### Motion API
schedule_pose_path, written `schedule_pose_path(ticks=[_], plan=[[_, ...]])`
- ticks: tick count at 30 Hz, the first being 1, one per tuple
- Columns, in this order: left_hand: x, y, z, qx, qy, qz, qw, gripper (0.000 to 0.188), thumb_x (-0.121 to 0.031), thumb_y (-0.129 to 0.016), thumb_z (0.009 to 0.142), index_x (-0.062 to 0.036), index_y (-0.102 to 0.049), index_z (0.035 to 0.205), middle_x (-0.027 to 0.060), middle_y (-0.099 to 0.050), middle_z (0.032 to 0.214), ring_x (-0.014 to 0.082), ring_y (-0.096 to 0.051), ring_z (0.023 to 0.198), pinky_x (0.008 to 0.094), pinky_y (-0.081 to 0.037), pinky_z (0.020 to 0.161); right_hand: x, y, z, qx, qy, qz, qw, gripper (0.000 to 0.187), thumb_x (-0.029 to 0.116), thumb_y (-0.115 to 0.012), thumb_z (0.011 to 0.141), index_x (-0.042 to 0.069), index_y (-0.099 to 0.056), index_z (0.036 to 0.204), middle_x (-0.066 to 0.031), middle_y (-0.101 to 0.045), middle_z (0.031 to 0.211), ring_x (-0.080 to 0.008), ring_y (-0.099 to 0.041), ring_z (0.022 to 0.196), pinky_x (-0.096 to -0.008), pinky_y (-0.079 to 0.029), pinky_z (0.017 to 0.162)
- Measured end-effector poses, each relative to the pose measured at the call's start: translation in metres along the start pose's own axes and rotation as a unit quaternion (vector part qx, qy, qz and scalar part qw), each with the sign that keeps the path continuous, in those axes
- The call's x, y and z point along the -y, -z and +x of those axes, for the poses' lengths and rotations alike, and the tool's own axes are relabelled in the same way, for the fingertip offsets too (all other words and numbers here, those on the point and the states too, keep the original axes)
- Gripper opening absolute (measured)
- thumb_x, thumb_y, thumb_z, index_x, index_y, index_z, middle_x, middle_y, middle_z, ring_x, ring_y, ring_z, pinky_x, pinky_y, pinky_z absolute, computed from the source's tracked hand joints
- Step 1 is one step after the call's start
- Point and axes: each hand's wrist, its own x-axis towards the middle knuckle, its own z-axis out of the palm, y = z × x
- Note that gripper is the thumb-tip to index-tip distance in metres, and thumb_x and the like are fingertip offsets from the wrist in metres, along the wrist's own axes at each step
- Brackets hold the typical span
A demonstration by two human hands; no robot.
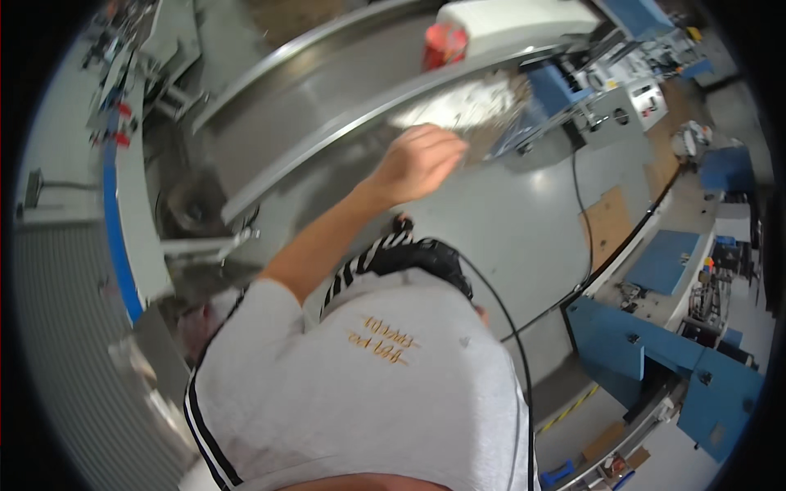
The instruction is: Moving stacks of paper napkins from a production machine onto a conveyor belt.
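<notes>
My left hand [420, 164] is raised ahead of me, its fingers bent and pressed together. Whatever it may hold is hidden, and the hand is slightly blurred. Just beyond it, a clear plastic bag with crumpled white contents [471, 105] shows beside the metal chute; whether my fingers touch the bag, I cannot tell. A small patch of skin [482, 316] at the right edge of my shirt may be my right hand, with its fingers hidden.
A long steel chute [327, 86] crosses ahead, with a red container [444, 46] and a white bulky thing [516, 24] at its far end. Blue machine panels [606, 340] line the right. A black cable [509, 315] runs past me, and cardboard [607, 221] lies on the floor.
</notes>
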Motion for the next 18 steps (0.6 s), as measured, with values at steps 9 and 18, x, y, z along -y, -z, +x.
schedule_pose_path(ticks=[9, 18], plan=[[0.096, -0.007, 0.010, 0.027, 0.182, 0.210, 0.960, 0.052, -0.022, -0.068, 0.080, -0.0061, -0.051, 0.127, 0.0214, -0.046, 0.128, 0.0416, -0.040, 0.121, 0.0467, -0.036, 0.100, 0.124, 0.060, 0.056, 0.051, -0.043, 0.058, 0.996, 0.033, 0.031, -0.051, 0.085, 0.001, -0.065, 0.089, -0.0055, -0.063, 0.067, -0.0167, -0.060, 0.056, -0.0297, -0.050, 0.050], [0.097, -0.011, -0.011, 0.056, 0.266, 0.192, 0.943, 0.047, -0.021, -0.065, 0.083, -0.0011, -0.052, 0.123, 0.0206, -0.052, 0.120, 0.0378, -0.046, 0.114, 0.0471, -0.038, 0.096, 0.324, 0.130, 0.198, -0.050, -0.051, 0.127, 0.989, 0.023, 0.025, -0.058, 0.091, 0.005, -0.064, 0.102, -0.0027, -0.066, 0.082, -0.0121, -0.063, 0.072, -0.0269, -0.050, 0.062]])
